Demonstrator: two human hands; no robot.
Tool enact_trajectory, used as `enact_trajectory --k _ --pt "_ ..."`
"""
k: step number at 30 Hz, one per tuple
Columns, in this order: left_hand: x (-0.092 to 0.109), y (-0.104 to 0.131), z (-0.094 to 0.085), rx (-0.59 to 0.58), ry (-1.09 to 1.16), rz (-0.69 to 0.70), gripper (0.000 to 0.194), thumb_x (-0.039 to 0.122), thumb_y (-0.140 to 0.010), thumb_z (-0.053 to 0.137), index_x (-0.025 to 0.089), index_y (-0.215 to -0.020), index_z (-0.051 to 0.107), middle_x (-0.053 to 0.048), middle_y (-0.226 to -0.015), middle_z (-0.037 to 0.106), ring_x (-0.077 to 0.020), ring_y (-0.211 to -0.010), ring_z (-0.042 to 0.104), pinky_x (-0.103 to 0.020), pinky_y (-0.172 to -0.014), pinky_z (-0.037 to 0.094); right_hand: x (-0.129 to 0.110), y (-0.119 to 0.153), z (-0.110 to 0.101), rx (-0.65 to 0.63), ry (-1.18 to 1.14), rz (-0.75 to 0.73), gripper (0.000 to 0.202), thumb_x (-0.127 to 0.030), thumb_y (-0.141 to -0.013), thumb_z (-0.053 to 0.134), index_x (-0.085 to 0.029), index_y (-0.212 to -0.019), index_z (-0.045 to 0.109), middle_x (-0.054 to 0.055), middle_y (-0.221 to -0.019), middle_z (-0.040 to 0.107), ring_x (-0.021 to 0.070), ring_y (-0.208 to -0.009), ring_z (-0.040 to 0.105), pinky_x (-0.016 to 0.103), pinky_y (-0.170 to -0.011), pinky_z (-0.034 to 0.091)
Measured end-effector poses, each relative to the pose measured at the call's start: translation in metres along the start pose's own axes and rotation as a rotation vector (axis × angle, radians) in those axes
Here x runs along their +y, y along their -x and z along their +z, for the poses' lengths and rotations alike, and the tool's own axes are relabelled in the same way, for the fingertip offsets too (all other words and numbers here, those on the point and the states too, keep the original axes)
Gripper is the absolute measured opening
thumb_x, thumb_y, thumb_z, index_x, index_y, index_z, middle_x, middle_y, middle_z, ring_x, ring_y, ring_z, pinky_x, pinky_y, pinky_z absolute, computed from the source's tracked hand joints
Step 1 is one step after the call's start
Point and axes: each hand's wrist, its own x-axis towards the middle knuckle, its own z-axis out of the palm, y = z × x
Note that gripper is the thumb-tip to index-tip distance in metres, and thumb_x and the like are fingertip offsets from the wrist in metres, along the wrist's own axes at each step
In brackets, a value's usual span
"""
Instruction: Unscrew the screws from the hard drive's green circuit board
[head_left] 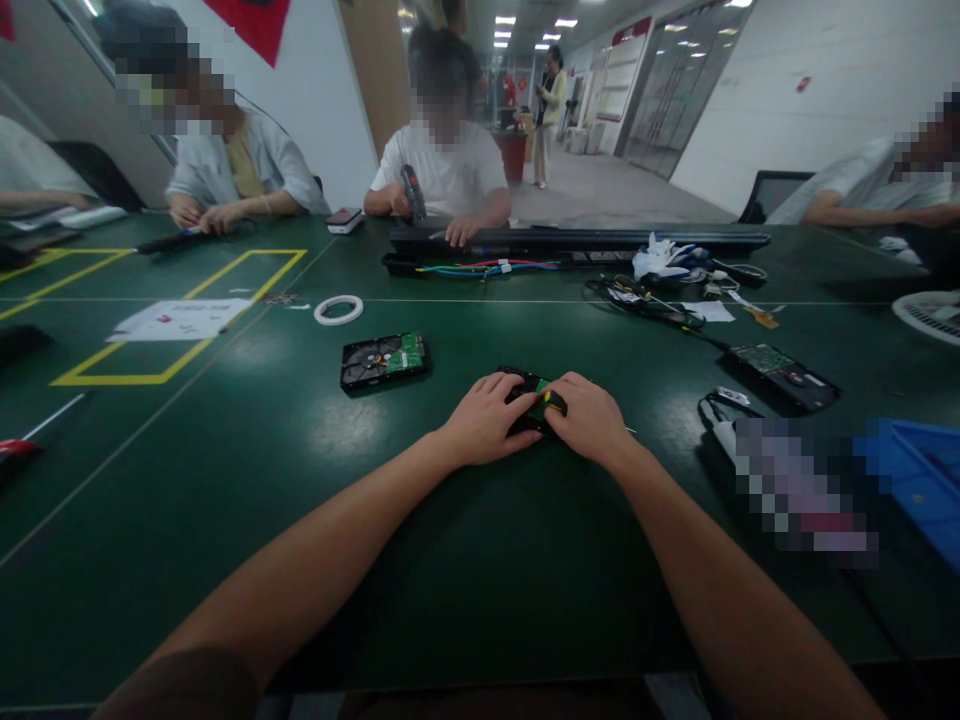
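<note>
A hard drive with a green circuit board lies on the green table in front of me, largely covered by my hands. My left hand is closed over its left side, thumb and fingers gripping the edges. In my right hand is a screwdriver; the black and yellow end of its handle pokes out by the thumb. The right fingertips sit at the drive's right side. A thin pale rod shows past the right wrist, perhaps the shaft. Left of my hands lies a second hard drive, board side up.
Another drive lies right, near a cabled, blurred-out object and a blue bin. A white tape ring, paper and a red-handled screwdriver lie left. Across, a person handles a long black bar.
</note>
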Motion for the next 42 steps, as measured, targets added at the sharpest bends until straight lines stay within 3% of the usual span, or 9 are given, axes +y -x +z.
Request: enact_trajectory --k 14,26,42 --pt "-0.003 0.003 0.003 0.039 0.058 0.009 0.052 0.054 -0.103 0.063 0.024 -0.145 0.060 -0.015 -0.150 0.055 -0.0373 -0.142 0.051 -0.060 -0.119 0.044 -0.004 0.003 -0.005 -0.020 0.054 -0.024 0.031 -0.033 -0.102 0.052 -0.022 -0.120 0.074 0.009 -0.123 0.071 0.0234 -0.101 0.071 0.035 -0.085 0.052" --pt "-0.003 0.006 0.002 0.046 0.073 0.021 0.048 0.047 -0.104 0.064 0.021 -0.145 0.060 -0.016 -0.152 0.055 -0.0357 -0.142 0.051 -0.057 -0.121 0.044 -0.011 0.009 -0.015 -0.069 0.120 -0.049 0.041 -0.050 -0.108 0.046 -0.025 -0.125 0.074 0.010 -0.118 0.072 0.0243 -0.098 0.070 0.034 -0.077 0.051" --pt "-0.006 0.006 0.006 0.059 0.098 0.015 0.045 0.045 -0.105 0.064 0.024 -0.145 0.060 -0.015 -0.152 0.055 -0.0348 -0.143 0.052 -0.059 -0.119 0.045 -0.019 0.013 -0.020 -0.163 0.150 -0.088 0.050 -0.054 -0.109 0.041 -0.021 -0.132 0.070 0.013 -0.123 0.079 0.0300 -0.106 0.076 0.040 -0.088 0.055"
